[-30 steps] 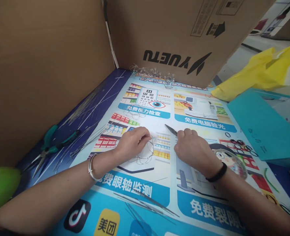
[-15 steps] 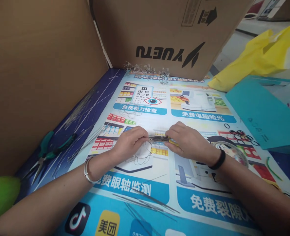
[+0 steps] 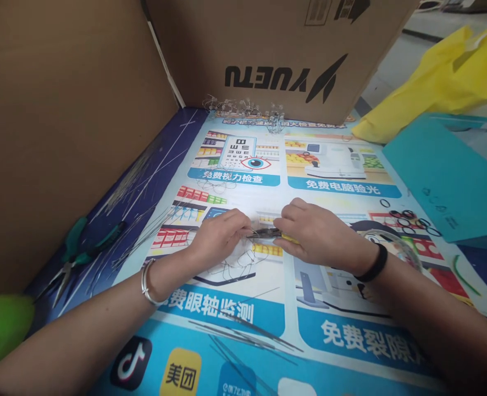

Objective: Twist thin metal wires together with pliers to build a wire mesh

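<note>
My left hand [image 3: 221, 236] is closed on a looped piece of thin wire work [image 3: 237, 267] that lies on a printed poster [image 3: 243, 335]. My right hand [image 3: 315, 234] is closed round small pliers [image 3: 268, 234] with yellow handles. The pliers' jaws point left and meet the wire right at my left fingertips. A silver bangle is on my left wrist and a black band on my right.
Green-handled pliers [image 3: 81, 256] and straight wires [image 3: 140, 184] lie at the left by a cardboard wall [image 3: 62, 110]. More wires [image 3: 243, 333] lie near me. A YUETU box [image 3: 276, 55] stands behind, finished wire pieces [image 3: 243, 107] at its foot. Black rings [image 3: 408, 220], teal folder [image 3: 445, 192], yellow bag [image 3: 433, 82] lie right.
My right hand swung the pliers from pointing away to pointing left and brought them to the wire at my left fingertips. Since half a second ago the hands have barely moved.
</note>
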Action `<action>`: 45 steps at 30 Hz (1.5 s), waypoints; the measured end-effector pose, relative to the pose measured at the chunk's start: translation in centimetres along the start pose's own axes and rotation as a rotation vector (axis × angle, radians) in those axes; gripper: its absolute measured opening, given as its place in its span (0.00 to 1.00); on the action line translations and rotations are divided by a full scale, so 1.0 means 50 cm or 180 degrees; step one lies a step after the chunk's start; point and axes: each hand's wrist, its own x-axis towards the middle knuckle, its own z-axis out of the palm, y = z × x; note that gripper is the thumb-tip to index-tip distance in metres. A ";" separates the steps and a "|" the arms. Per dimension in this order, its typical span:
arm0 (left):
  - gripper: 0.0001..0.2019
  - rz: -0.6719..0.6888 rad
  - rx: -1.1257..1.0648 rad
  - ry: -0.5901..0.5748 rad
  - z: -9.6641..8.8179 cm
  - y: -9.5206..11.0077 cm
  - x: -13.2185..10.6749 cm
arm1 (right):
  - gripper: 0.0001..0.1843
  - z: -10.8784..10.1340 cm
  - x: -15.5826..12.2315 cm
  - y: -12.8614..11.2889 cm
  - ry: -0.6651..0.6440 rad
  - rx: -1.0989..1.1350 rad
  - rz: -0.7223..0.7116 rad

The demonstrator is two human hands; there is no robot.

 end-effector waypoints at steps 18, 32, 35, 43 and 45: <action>0.10 0.0283 0.0358 -0.0157 -0.001 0.006 0.000 | 0.11 -0.003 0.003 -0.010 -0.0059 -0.0257 0.0007; 0.09 0.0471 0.0304 -0.0350 -0.003 0.000 0.000 | 0.12 0.003 -0.001 -0.014 -0.0125 -0.0163 0.0126; 0.07 0.0375 0.0135 -0.0185 -0.005 -0.004 0.002 | 0.13 0.006 -0.001 -0.011 -0.0109 -0.0110 0.0187; 0.04 0.0318 -0.0139 0.0221 -0.006 -0.004 -0.002 | 0.14 0.014 0.001 -0.002 -0.0071 -0.0130 0.0366; 0.04 0.0294 -0.0155 0.0287 -0.004 -0.004 -0.004 | 0.14 0.014 0.000 0.000 -0.0070 -0.0114 0.0340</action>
